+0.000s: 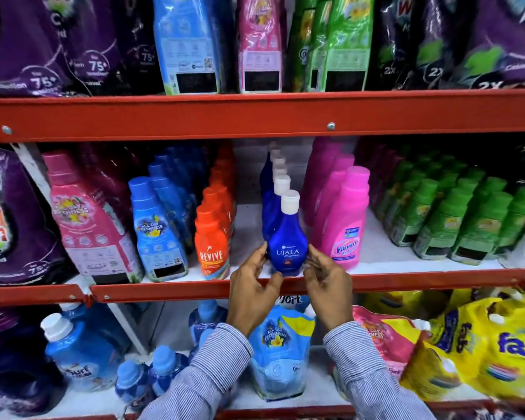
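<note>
A dark blue Ujala bottle [288, 237] with a white cap stands upright at the front of the middle shelf, heading a row of like bottles behind it. My left hand [252, 291] is at the bottle's lower left side, fingertips touching it. My right hand [328, 287] is at its lower right side, fingers loosely curled beside it. Neither hand is wrapped round the bottle. Both arms wear striped sleeves.
Orange Revive bottles [212, 237] stand left of the blue row, pink Vanish bottles [344, 225] right. Green bottles [455, 219] fill the far right. A red shelf edge [164, 291] runs below the hands. Blue pouches [281, 353] and yellow bags [491, 344] sit underneath.
</note>
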The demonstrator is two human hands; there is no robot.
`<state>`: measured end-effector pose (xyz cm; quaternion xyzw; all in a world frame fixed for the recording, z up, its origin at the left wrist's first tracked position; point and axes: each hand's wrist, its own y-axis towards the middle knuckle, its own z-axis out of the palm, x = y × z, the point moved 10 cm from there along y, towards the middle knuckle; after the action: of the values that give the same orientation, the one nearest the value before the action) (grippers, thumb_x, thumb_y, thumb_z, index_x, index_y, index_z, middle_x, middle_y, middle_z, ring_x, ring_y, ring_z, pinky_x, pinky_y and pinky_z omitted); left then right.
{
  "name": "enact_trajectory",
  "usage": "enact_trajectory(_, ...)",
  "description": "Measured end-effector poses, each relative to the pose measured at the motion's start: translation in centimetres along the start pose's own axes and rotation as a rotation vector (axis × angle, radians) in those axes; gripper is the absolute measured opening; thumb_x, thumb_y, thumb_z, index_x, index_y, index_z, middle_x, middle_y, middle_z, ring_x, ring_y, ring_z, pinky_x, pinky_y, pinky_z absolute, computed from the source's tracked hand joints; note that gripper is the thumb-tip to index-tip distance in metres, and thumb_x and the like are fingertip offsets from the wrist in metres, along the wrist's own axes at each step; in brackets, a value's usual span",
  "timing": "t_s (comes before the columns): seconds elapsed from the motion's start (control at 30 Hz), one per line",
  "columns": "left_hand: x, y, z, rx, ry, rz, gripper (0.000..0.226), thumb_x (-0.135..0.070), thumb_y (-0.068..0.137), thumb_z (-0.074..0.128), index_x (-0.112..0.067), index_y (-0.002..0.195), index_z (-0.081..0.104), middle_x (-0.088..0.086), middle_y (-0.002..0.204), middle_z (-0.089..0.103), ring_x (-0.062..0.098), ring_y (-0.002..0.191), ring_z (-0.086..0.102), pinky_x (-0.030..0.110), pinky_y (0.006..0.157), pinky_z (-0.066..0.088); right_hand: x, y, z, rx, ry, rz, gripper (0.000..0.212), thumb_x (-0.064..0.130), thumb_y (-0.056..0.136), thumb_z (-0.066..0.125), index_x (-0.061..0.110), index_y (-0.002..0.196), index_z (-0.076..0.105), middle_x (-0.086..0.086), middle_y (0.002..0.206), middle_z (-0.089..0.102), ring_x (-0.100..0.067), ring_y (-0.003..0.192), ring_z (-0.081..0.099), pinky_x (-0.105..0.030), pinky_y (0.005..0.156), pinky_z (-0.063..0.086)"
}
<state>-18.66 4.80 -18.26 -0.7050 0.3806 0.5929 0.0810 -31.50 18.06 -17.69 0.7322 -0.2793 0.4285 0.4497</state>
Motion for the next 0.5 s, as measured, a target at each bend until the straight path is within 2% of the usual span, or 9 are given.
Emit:
enact_trajectory(0.13,0.07,-0.05,0.14,-0.017,-0.001,0.007,0.071,-0.030,0.077,0.062,-0.027,0.147,0.053,-0.008,0.141,0.066,0.006,0.130,0.061,0.051,0.113,0.049,-0.05,-0.10,0.03,0.036,0.036,-0.005,0.048,-0.006,0.086,0.058,0.009,0.131,0.061,0.003,0.112,0.073,0.016,0.094,0.065,-0.012,0.089,0.053)
enact_trajectory(0.3,0.30,-0.07,0.33,-0.040,-0.031,-0.015,0.072,-0.032,0.075,0.061,-0.031,0.147,0.053,-0.009,0.140,0.067,0.004,0.129,0.062,0.049,0.114,0.050,-0.64,0.14,0.22,0.069,0.074,0.031,0.050,-0.009,0.085,0.058,0.009,0.132,0.059,0.003,0.114,0.071,0.019,0.092,0.064,-0.005,0.084,0.049)
enact_trajectory(0.43,0.14,-0.25,0.29,-0.054,-0.008,-0.022,0.071,-0.025,0.079,0.064,-0.031,0.148,0.052,-0.012,0.139,0.066,0.002,0.129,0.061,0.047,0.113,0.050,-0.86,0.10,0.49,0.115,0.098,0.031,0.051,-0.008,0.087,0.056,0.010,0.134,0.056,0.005,0.117,0.069,0.017,0.096,0.064,-0.007,0.088,0.049)
enact_trajectory(0.5,0.08,-0.36,0.39,-0.056,-0.024,-0.028,0.072,-0.027,0.078,0.064,-0.027,0.149,0.051,-0.010,0.142,0.064,0.004,0.131,0.060,0.047,0.114,0.049,-0.90,0.17,0.22,0.115,0.120,0.033,0.049,-0.007,0.087,0.057,0.010,0.133,0.058,0.006,0.116,0.069,0.012,0.099,0.066,-0.012,0.092,0.051)
